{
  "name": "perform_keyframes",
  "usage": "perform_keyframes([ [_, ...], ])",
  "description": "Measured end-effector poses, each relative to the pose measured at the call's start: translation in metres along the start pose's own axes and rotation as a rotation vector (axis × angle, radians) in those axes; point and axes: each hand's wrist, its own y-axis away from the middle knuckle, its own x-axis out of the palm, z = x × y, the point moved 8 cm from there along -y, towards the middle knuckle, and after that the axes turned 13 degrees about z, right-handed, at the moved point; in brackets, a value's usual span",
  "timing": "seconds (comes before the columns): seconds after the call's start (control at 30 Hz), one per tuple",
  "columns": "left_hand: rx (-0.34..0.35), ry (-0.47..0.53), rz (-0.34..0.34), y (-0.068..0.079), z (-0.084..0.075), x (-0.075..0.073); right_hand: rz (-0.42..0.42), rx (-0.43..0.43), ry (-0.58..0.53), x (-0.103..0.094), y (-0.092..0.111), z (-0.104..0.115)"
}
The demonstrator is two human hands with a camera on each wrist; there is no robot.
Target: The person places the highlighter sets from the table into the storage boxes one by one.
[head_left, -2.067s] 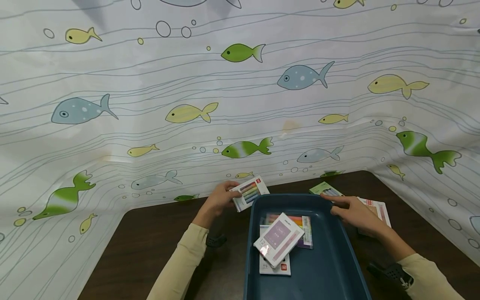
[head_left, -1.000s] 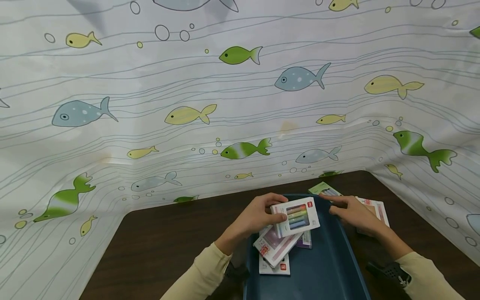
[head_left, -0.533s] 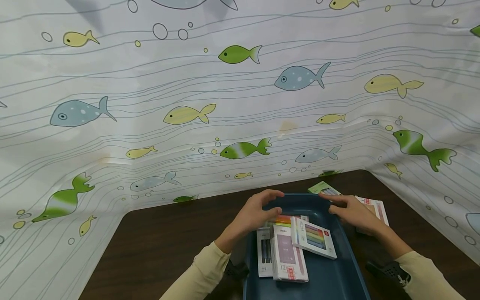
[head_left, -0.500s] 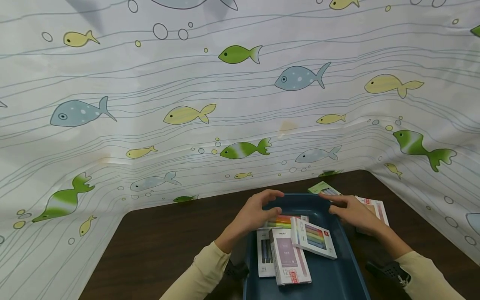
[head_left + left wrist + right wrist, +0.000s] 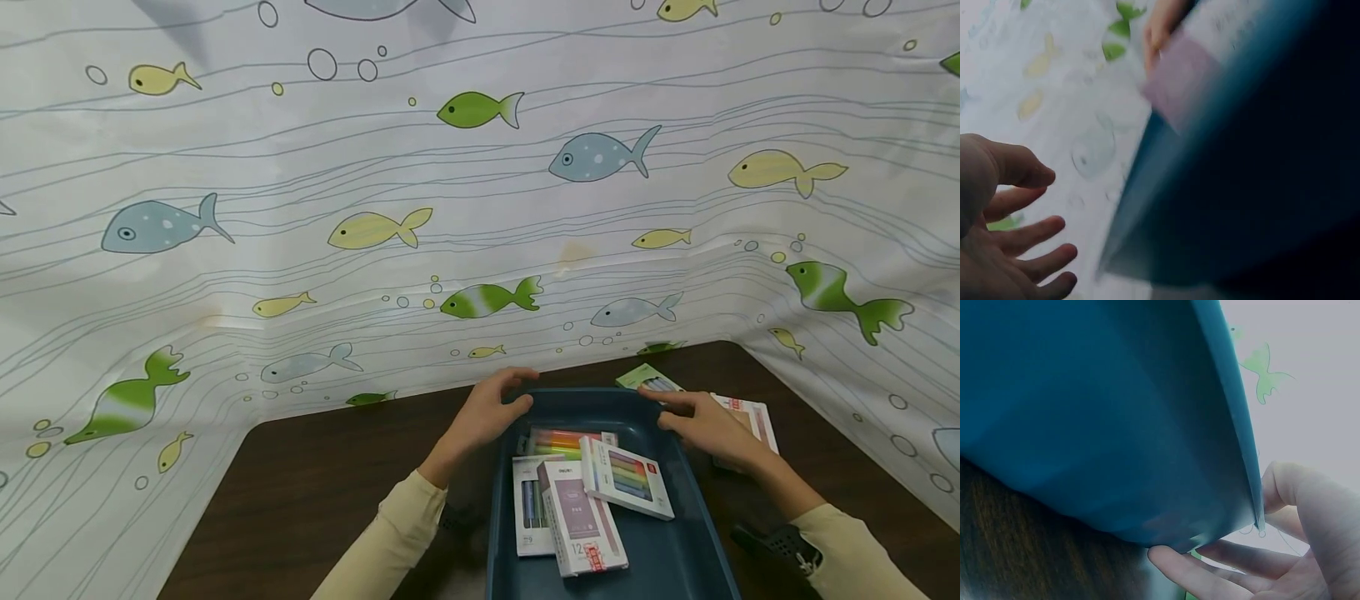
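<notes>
My left hand (image 5: 483, 417) is beside the left far corner of a blue plastic tray (image 5: 501, 525), fingers apart and holding nothing; the left wrist view shows the spread fingers (image 5: 1041, 231). My right hand (image 5: 712, 429) holds the tray's far right corner. In the right wrist view, thumb and fingers are on either side of the tray wall (image 5: 1147, 456). Inside the tray lie a white box with pastel sticks (image 5: 630, 479), a white box with a purple panel (image 5: 581, 517), a white box of dark pens (image 5: 528, 508), and a clear pack of coloured pens (image 5: 562, 442), partly covered.
Beyond the tray's far right corner, a green pack (image 5: 648, 377) lies on the dark wooden table (image 5: 315, 492). Another white box (image 5: 753, 421) sits right of the tray, partly hidden by my right hand. A fish-print sheet (image 5: 375, 283) hangs behind the table.
My left hand brought the box of pastel sticks over the tray and let it go inside, then drew back left. The purple-panelled box turned and slid nearer. My right hand stayed put.
</notes>
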Motion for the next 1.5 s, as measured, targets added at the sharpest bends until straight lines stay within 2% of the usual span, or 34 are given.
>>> perform_keyframes([
  [0.07,0.002,-0.006,0.008,-0.004,0.016,-0.002,-0.001,0.003,0.000,0.000,0.000,0.000],
  [0.17,0.019,0.084,0.049,-0.008,0.045,0.000,0.000,0.003,-0.004,0.001,0.000,-0.001],
  [0.23,0.011,0.219,0.079,-0.010,0.065,0.003,0.002,0.003,-0.006,0.002,0.000,-0.001],
  [0.33,0.014,0.476,0.101,-0.010,0.090,0.010,0.004,0.002,-0.010,0.002,0.000,-0.001],
  [0.4,0.030,0.627,0.102,-0.010,0.100,0.013,0.003,0.000,-0.012,0.002,0.000,-0.001],
  [0.5,0.074,0.732,0.101,-0.010,0.106,0.015,0.002,-0.001,-0.019,0.001,0.000,-0.001],
  [0.67,0.074,0.751,0.098,-0.007,0.111,0.015,0.006,0.003,-0.029,0.001,0.000,-0.001],
  [0.97,0.100,0.693,0.119,-0.005,0.109,0.018,0.014,0.006,-0.048,0.001,0.000,0.000],
  [1.23,0.113,0.680,0.126,-0.005,0.106,0.019,0.070,-0.017,-0.042,0.001,0.002,0.002],
  [1.37,0.117,0.676,0.123,-0.004,0.106,0.018,0.072,-0.045,0.030,-0.005,0.004,0.006],
  [1.5,0.115,0.679,0.119,-0.004,0.107,0.018,-0.001,-0.112,0.128,-0.024,0.013,0.014],
])
